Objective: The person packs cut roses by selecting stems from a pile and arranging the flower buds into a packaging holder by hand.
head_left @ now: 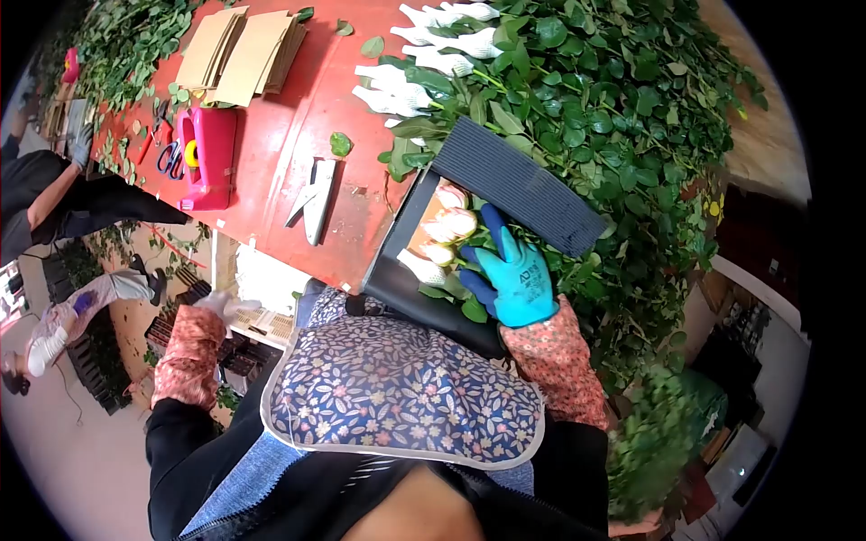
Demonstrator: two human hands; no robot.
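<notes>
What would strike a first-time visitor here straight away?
Probably the turquoise glove on the right hand, beside the pale pink roses near the picture's centre. Next, the hot-pink tape dispenser at left on the red tabletop, and the heap of leafy stems filling the upper right.

The single view looks out from the wearer's head, facing forward and steeply down. Nearest the lens, at the bottom middle, comes the wearer's own flowered apron (406, 388), seen from above. Just beyond it lies the red table (302, 104), its near edge slanting from the upper left down towards the middle. Both hands fall within the view: the left hand (230, 309) just off that near edge, the right hand (512, 281) right of the middle. The lens is very wide, so a curved black border closes the corners and the right side, and past the near edge the floor (95, 460) shows at left, farther off.
</notes>
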